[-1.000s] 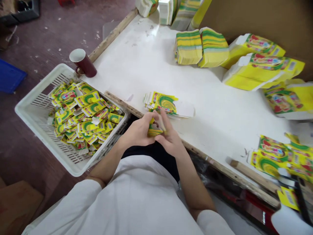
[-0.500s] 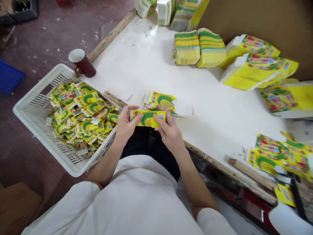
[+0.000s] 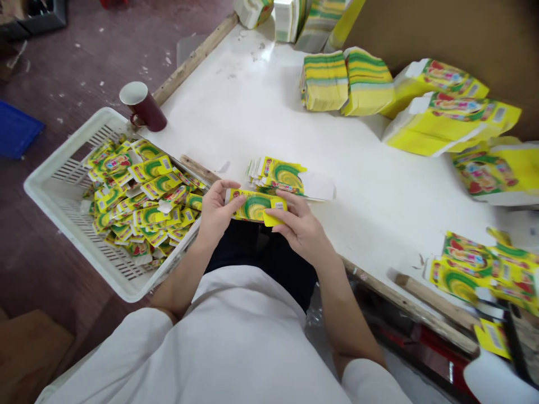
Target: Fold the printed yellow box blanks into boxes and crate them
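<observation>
A small yellow and green printed carton is held flat between both hands just over the table's near edge. My left hand grips its left end, thumb on top. My right hand holds the right end, with fingers on a yellow end flap. Directly behind the carton, a fanned pile of flat carton blanks lies on the white table. To my left, a white plastic basket holds several folded cartons of the same print.
A dark red mug stands at the table's left corner. Stacks of yellow-green blanks and bigger yellow cartons line the back right. More printed blanks and a wooden strip lie near the right front edge.
The carton, bunched between my hands a second ago, is now spread out flat and long. My right fingers have shifted onto its right end flap.
</observation>
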The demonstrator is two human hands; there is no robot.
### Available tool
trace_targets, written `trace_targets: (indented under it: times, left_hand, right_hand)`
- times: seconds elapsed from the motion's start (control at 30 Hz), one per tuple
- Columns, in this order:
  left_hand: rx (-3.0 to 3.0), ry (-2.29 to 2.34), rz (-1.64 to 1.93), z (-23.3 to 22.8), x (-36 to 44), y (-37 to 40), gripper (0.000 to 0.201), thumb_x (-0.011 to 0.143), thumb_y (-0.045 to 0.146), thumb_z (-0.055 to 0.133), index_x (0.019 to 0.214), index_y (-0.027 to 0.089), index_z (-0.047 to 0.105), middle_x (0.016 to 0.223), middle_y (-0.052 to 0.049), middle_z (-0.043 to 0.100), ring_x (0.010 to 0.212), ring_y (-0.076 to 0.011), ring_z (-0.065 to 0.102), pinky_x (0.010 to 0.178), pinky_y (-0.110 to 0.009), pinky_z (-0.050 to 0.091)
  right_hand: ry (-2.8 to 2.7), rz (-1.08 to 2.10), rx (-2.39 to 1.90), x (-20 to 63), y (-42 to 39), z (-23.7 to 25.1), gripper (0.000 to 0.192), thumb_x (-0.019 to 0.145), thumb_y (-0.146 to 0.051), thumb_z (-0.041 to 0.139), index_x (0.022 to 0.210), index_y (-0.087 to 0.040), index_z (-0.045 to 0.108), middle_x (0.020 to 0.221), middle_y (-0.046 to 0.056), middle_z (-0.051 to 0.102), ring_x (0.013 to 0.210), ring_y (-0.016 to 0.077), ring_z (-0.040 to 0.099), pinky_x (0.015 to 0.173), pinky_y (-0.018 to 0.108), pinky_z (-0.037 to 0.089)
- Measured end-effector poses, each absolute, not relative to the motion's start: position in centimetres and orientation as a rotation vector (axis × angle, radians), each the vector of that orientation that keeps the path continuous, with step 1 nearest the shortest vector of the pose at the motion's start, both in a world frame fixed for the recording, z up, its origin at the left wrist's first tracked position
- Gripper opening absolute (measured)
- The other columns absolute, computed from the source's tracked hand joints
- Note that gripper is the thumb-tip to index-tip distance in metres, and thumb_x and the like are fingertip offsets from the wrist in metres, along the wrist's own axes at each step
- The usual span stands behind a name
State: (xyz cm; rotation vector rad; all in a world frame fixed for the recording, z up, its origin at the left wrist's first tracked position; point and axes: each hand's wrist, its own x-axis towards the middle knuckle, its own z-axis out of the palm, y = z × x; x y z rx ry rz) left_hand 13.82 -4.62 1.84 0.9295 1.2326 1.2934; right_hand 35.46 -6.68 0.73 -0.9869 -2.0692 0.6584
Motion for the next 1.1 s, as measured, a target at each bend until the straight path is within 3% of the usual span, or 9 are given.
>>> trace_targets:
  times: [0.2, 0.5, 0.67, 0.8, 0.93, 1.03, 1.1]
  left_hand:
    - [0.939, 1.219, 1.356, 1.7, 14.1, -4.3, 0.040, 0.068, 0.036, 0.088, 0.093, 0.016, 0.064, 0.075, 0.002, 0.061, 0.061, -0.0062, 0.052, 0.059, -0.017, 0.045]
    - [0.920, 1.206, 1.345, 1.8, 14.4, -4.5, 0.041, 0.068, 0.035, 0.087, 0.093, 0.016, 0.061, 0.079, 0.001, 0.063, 0.064, -0.0070, 0.055, 0.062, -0.018, 0.047]
    - [0.951, 1.136, 1.324, 1.8, 14.9, -5.0, 0.041, 0.074, 0.035, 0.084, 0.101, 0.017, 0.060, 0.083, 0.001, 0.063, 0.067, -0.0078, 0.058, 0.066, -0.019, 0.050]
    - [0.992, 1.202, 1.324, 1.4, 14.9, -5.2, 0.044, 0.079, 0.038, 0.080, 0.111, 0.018, 0.058, 0.097, -0.003, 0.065, 0.080, -0.0112, 0.064, 0.074, -0.023, 0.054]
    - [1.281, 1.488, 1.556, 1.6, 10.0, -3.3, 0.043, 0.081, 0.038, 0.077, 0.113, 0.016, 0.058, 0.109, -0.006, 0.062, 0.103, -0.0164, 0.061, 0.095, -0.029, 0.051]
    - [1.440, 1.932, 1.879, 1.9, 3.1, -1.0, 0.037, 0.083, 0.030, 0.074, 0.112, 0.011, 0.059, 0.110, -0.009, 0.058, 0.106, -0.0208, 0.056, 0.103, -0.040, 0.047]
    - [1.511, 2.316, 1.878, 1.9, -0.5, -0.3, 0.046, 0.078, 0.025, 0.079, 0.116, 0.009, 0.059, 0.120, -0.012, 0.054, 0.115, -0.0263, 0.051, 0.109, -0.048, 0.042]
  right_hand:
    - [-2.038, 0.575, -0.991, 34.7, -6.5, 0.1, 0.033, 0.101, -0.028, 0.055, 0.133, -0.021, 0.062, 0.153, 0.020, 0.039, 0.148, 0.0325, 0.040, 0.113, 0.053, 0.049]
    - [-2.051, 0.602, -0.992, 35.0, -6.8, 0.4, 0.026, 0.099, -0.025, 0.058, 0.124, -0.021, 0.065, 0.147, 0.018, 0.044, 0.142, 0.0312, 0.046, 0.110, 0.049, 0.052]
    - [-1.720, 0.657, -1.069, 33.8, -6.9, 0.0, 0.063, 0.089, -0.028, 0.074, 0.145, -0.028, 0.047, 0.143, 0.014, 0.052, 0.137, 0.0310, 0.049, 0.106, 0.051, 0.053]
    - [-1.688, 0.688, -1.081, 32.6, -6.6, -0.4, 0.062, 0.087, -0.033, 0.076, 0.143, -0.028, 0.049, 0.136, 0.013, 0.055, 0.131, 0.0301, 0.053, 0.100, 0.048, 0.055]
    - [-1.691, 0.617, -1.098, 33.6, -5.4, -0.4, 0.084, 0.082, -0.046, 0.080, 0.153, -0.027, 0.037, 0.145, 0.016, 0.047, 0.116, 0.0270, 0.062, 0.095, 0.043, 0.057]
    - [-1.687, 0.330, -1.361, 35.7, -3.9, -1.2, 0.069, 0.088, -0.045, 0.073, 0.148, -0.024, 0.044, 0.136, 0.014, 0.058, 0.118, 0.0291, 0.061, 0.104, 0.049, 0.050]
    - [-1.731, 0.234, -1.545, 36.8, -2.9, -2.3, 0.057, 0.092, -0.038, 0.067, 0.144, -0.020, 0.049, 0.125, 0.013, 0.067, 0.114, 0.0307, 0.061, 0.104, 0.052, 0.047]
